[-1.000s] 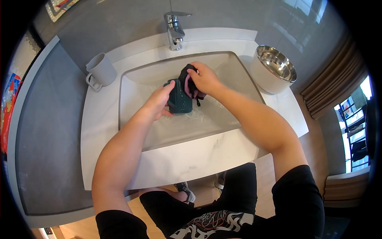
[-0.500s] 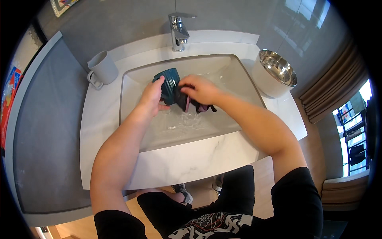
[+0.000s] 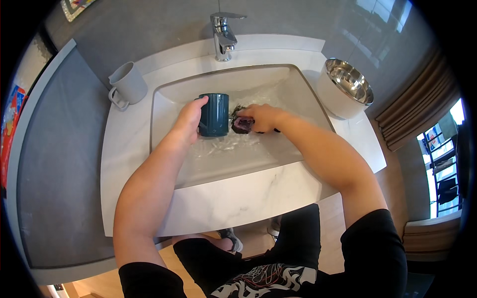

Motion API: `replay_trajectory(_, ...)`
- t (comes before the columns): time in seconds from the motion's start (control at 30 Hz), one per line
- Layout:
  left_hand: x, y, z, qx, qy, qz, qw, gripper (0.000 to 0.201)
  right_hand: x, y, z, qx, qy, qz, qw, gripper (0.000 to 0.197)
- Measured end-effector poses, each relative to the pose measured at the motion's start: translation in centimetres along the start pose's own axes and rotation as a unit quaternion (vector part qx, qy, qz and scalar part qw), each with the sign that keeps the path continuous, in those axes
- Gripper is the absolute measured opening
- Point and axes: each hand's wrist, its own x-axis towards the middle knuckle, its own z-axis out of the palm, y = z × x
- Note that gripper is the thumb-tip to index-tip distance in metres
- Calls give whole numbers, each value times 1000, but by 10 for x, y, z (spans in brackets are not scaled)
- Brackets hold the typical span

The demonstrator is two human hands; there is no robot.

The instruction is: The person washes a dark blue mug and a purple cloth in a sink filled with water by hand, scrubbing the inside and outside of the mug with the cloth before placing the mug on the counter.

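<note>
A dark teal mug (image 3: 215, 115) is held over the sink basin (image 3: 179, 166) by my left hand (image 3: 189, 119), which grips its left side with the thumb near the rim. Just right of the mug, my right hand (image 3: 264, 118) is closed on a dark cloth with a purplish side (image 3: 242, 124). The cloth is bunched up and down at the water (image 3: 233, 144), apart from the mug. The mug's handle is hidden behind my left hand.
A chrome faucet (image 3: 223, 39) stands behind the basin. On the counter (image 3: 233, 198) a grey pitcher-like cup (image 3: 130, 83) stands at the left. A white bowl with a shiny metal inside (image 3: 345, 92) stands at the right. A brown curtain (image 3: 417, 99) hangs farther right.
My right hand has drawn the cloth off the mug, rightward and down to the water. The mug has turned from tilted to nearly upright and shifted slightly right in my left hand.
</note>
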Motion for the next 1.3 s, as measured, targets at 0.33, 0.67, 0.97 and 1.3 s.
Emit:
replay_trajectory(0.33,12,-7,-8,-51,-42,-3,998,44,5,-5,-24,452,25,80,888,20)
replay_trajectory(0.67,-4,2,1,5,-1,-33,999,42,2,-49,-32,431,219,-115,868,34)
replay_trajectory(0.97,0,-4,2,-1,-72,212,975,55,-3,-46,-32,518,237,-81,818,40)
replay_trajectory(1.3,6,-3,-3,129,95,303,939,90,-7,-51,-48,709,201,2,676,36)
